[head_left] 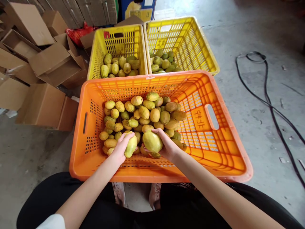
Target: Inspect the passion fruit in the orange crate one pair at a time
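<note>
My left hand [120, 148] is wrapped round a yellow-green papaya [131, 146], held upright over the near part of the orange crate [152, 178]. Close by on the right, a rounder, pale green papaya [152, 142] rests in my right hand [167, 145], with the thumb over its top. Much of each hand's fingers is hidden behind the fruit. Beneath and beyond both hands lies a heap of yellow and green papayas [144, 112], filling the crate's left and middle floor.
Two yellow crates [119, 28] [205, 47] with greener papayas adjoin the orange crate's far side. Cardboard boxes [50, 63] are piled at the left, with a red bag [79, 33] behind. A black cable [269, 101] loops across the concrete floor at the right.
</note>
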`<state>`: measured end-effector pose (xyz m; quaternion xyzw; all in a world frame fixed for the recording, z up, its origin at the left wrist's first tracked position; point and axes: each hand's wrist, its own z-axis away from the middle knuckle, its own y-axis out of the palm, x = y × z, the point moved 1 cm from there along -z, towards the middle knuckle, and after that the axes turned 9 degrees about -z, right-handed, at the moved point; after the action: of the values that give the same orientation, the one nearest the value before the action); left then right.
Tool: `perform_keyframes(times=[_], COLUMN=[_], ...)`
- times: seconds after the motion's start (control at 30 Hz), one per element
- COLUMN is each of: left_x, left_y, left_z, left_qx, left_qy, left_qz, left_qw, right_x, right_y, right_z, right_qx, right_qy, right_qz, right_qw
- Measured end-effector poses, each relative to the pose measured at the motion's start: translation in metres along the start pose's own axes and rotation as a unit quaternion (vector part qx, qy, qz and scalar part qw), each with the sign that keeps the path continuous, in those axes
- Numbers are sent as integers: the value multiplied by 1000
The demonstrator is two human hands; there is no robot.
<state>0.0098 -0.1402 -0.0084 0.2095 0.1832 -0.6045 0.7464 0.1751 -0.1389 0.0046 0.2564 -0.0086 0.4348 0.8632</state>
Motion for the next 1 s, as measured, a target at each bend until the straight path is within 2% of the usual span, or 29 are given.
perform_keyframes(times=[0.07,0.17,0.27,0.47,0.77,1.0], left_x=[0,-2,-5,-6,-1,-4], left_y=[0,1,2,1,0,-1], left_z=[-1,-2,0,-1,-3,-2], left_qx=[-14,-31,-13,26,66,41], left_qy=[-12,-56,-99,-97,-69,-80], left_qz=[24,54,79,101,95,98], left_qw=[1000,996,992,990,991,991], right_x=[0,0,1,-2,0,-7], right_y=[0,-1,-2,1,3,-2], right_z=[-1,-1,0,3,5,1], right_qx=[-9,-54,-80,-15,-19,34], right_qy=[1,-25,-45,-32,-48,-79], right_qz=[-3,-4,3,16,23,104], right_qw=[1000,998,996,999,998,991])
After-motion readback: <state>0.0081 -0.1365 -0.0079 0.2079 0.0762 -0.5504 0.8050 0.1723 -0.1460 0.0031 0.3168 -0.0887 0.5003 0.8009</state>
